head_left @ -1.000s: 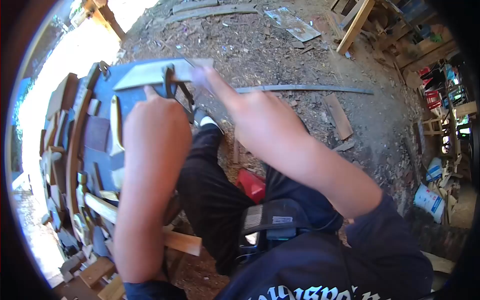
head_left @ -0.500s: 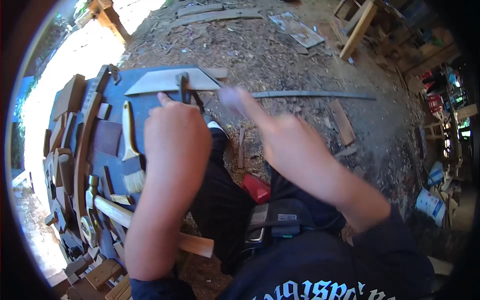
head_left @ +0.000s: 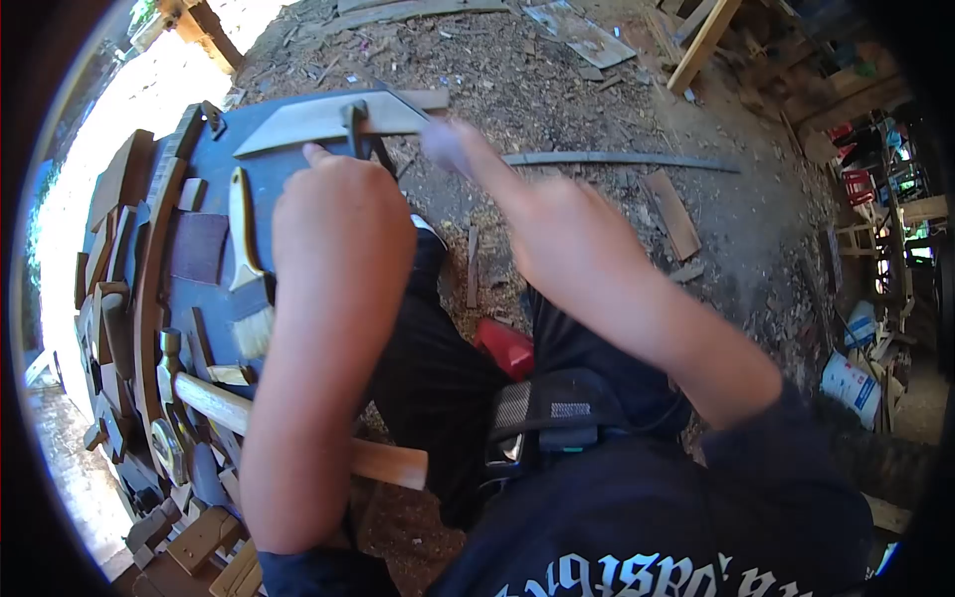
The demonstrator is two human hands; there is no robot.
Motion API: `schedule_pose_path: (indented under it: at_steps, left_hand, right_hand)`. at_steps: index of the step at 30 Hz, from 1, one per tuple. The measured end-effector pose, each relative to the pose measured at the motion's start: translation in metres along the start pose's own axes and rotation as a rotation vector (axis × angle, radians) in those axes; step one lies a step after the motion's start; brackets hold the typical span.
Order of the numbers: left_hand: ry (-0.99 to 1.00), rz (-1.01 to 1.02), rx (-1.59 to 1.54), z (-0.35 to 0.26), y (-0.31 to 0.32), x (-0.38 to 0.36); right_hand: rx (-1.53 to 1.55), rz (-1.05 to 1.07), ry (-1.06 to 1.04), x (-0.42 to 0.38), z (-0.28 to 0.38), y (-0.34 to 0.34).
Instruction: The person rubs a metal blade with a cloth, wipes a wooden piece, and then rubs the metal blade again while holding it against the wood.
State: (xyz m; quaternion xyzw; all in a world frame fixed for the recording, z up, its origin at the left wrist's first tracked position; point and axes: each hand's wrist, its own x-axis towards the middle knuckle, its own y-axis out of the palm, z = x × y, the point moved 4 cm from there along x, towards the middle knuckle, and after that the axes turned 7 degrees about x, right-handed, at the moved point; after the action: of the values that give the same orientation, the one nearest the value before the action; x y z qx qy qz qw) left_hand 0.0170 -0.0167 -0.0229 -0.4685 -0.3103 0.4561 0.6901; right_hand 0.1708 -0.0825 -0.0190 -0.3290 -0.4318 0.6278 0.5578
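A pale, shaped wooden board point(head_left: 298, 121) lies on the blue-grey bench top, pinned by a dark metal clamp point(head_left: 353, 121). My left hand point(head_left: 343, 199) is closed by the near edge of the board, beside the clamp. One fingertip rests at the board's edge; the other fingers are hidden under the hand. My right hand point(head_left: 567, 224) grips a thin, dark, long tool with a greyish-purple handle point(head_left: 448, 147), blurred by motion. Its index finger lies along the handle. The tool's narrow blade slants across the far right end of the board.
On the bench point(head_left: 204, 264) are a paintbrush point(head_left: 244, 229), sandpaper point(head_left: 199, 247), a hammer point(head_left: 214, 403), a tape measure point(head_left: 169, 448) and many wood offcuts. A long strip point(head_left: 617, 159) and a plank point(head_left: 674, 214) lie on the chip-covered ground. A white bucket point(head_left: 851, 388) stands right.
The view has tilted, so the bench and hands sit slightly higher and further left. The right hand still holds the tool, whose blade now shows further beyond the board. The left hand stays by the clamp.
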Motion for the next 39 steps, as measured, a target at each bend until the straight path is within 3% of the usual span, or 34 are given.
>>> schedule_pose_path:
  at_steps: [3,7,9,12,15,20,23,25,28,30,33,38,39]
  left_hand:
    - [-0.053,-0.068,0.007,0.004,-0.004,0.000]
    - [0.076,-0.094,-0.035,-0.002,-0.015,0.000]
    - [0.137,-0.146,0.031,-0.001,-0.010,-0.004]
    - [0.021,-0.201,0.025,0.002,-0.006,-0.005]
    - [0.023,-0.149,-0.100,-0.001,-0.006,-0.004]
    - [0.015,-0.278,0.087,-0.001,-0.007,-0.008]
    - [0.111,-0.192,0.045,0.000,-0.003,-0.005]
    - [0.142,-0.147,0.029,-0.006,-0.025,-0.002]
    - [0.079,-0.258,0.098,0.001,-0.008,-0.007]
    - [0.070,-0.226,0.072,0.006,-0.007,-0.006]
    - [0.049,-0.108,-0.003,0.001,-0.011,-0.006]
    - [-0.002,0.038,-0.052,0.010,-0.030,-0.008]
    - [-0.032,-0.038,-0.076,0.011,-0.048,-0.009]
  right_hand:
    - [0.014,0.080,0.080,-0.020,-0.018,0.004]
    - [-0.058,-0.174,-0.130,0.030,-0.007,0.018]
    - [0.010,-0.055,-0.061,0.004,-0.012,0.010]
    - [-0.029,0.130,0.106,-0.025,-0.017,0.005]
    - [-0.003,-0.183,-0.173,0.032,-0.009,0.018]
    - [0.020,0.172,0.102,-0.020,-0.020,0.008]
    - [0.030,-0.139,-0.176,0.039,-0.008,0.013]
    - [0.022,-0.067,-0.073,0.033,-0.007,0.014]
    - [0.040,0.029,0.015,-0.010,-0.010,0.003]
    - [0.043,0.078,0.042,-0.014,-0.013,0.003]
    - [-0.096,-0.053,-0.056,0.036,-0.003,0.019]
    - [0.077,0.094,0.061,-0.064,-0.029,0.009]
    - [0.099,0.153,0.069,-0.092,-0.040,0.001]
